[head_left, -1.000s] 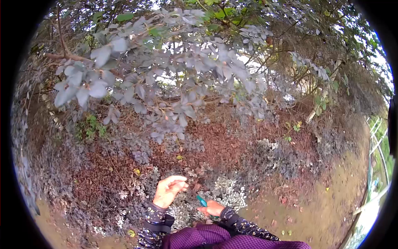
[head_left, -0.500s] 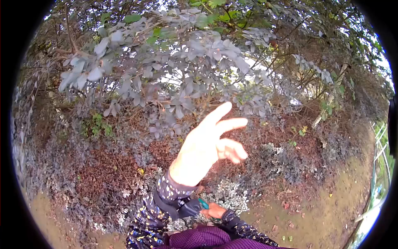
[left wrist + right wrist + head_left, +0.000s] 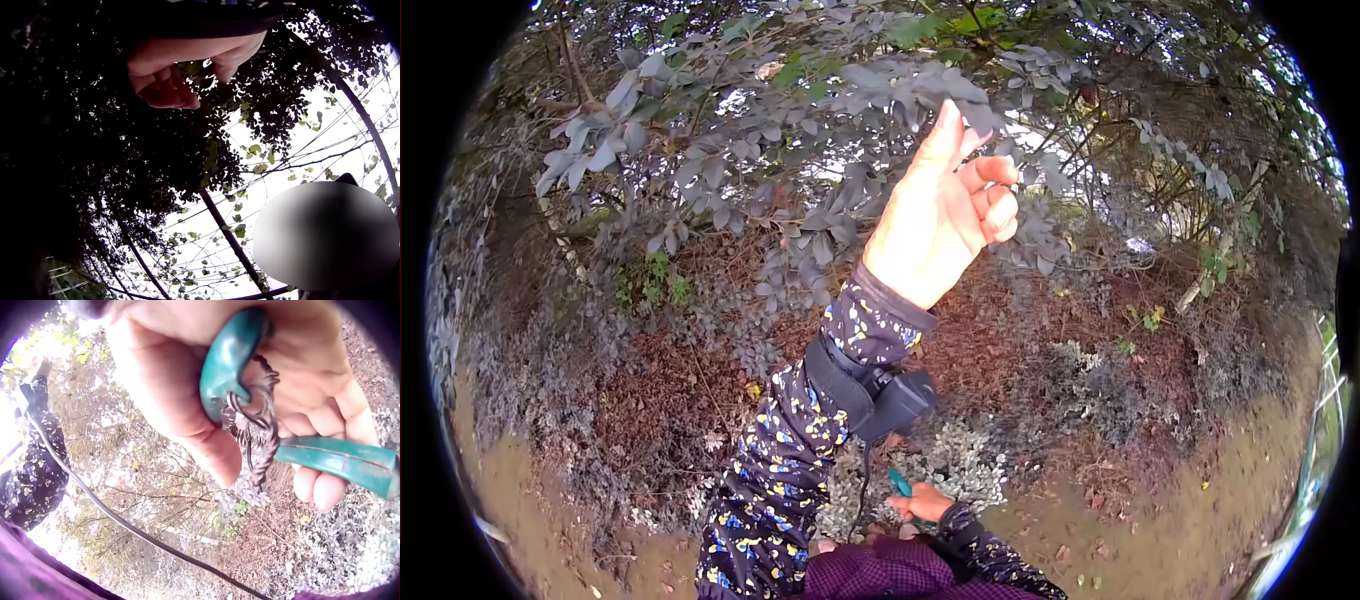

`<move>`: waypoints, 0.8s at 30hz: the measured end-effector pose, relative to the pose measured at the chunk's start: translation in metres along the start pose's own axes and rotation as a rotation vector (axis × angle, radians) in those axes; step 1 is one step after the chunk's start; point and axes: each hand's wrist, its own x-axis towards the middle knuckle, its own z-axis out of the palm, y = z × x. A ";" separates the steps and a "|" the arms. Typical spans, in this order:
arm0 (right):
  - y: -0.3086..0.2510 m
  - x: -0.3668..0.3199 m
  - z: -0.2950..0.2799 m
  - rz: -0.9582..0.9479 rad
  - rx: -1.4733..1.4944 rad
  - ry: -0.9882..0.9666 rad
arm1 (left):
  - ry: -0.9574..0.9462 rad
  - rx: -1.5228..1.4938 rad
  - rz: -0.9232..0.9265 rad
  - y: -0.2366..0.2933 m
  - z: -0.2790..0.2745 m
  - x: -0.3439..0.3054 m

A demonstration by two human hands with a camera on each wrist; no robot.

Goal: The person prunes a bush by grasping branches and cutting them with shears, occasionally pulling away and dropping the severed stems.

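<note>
My left hand (image 3: 935, 215) is raised to a low branch. Its thumb and a finger pinch a leafy twig (image 3: 965, 88) at their tips, and the other fingers curl toward the palm. From the left wrist view the same hand (image 3: 187, 69) is dark against the foliage. Low near my body, my right hand (image 3: 930, 502) holds pruning shears (image 3: 900, 483) with teal handles. Up close in the right wrist view, the handles of the shears (image 3: 337, 459) stand apart, with a coil spring and twisted wire (image 3: 265, 437) between them. The blades do not show.
Dusky-leaved branches (image 3: 800, 150) spread across the upper part of the head view. Below lie brown leaf litter (image 3: 670, 400) and a pale low shrub (image 3: 970, 460). Bare soil (image 3: 1140, 530) lies at right. A cable (image 3: 112, 515) crosses the right wrist view.
My left hand has risen from low beside the shears up to the branch, and its fingers have closed at the leaves. My right hand stays low with the pruning shears.
</note>
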 end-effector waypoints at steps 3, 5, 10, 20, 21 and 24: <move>-0.006 0.002 0.000 -0.007 -0.144 -0.040 | 0.043 -0.064 -0.018 0.007 0.007 0.013; -0.008 0.002 0.001 -0.042 -0.160 -0.065 | -0.026 -0.031 0.050 0.012 0.005 0.013; -0.004 0.005 0.004 -0.031 -0.096 -0.151 | -0.243 -0.081 0.088 0.017 0.004 0.004; 0.002 0.005 -0.005 -0.027 0.121 -0.134 | 0.110 0.181 -0.019 -0.001 -0.008 -0.064; -0.005 -0.004 -0.009 -0.085 0.222 -0.104 | 0.178 0.223 -0.071 -0.004 -0.009 -0.084; -0.037 -0.033 -0.024 -0.238 0.408 -0.066 | 0.289 0.239 -0.179 -0.015 -0.025 -0.138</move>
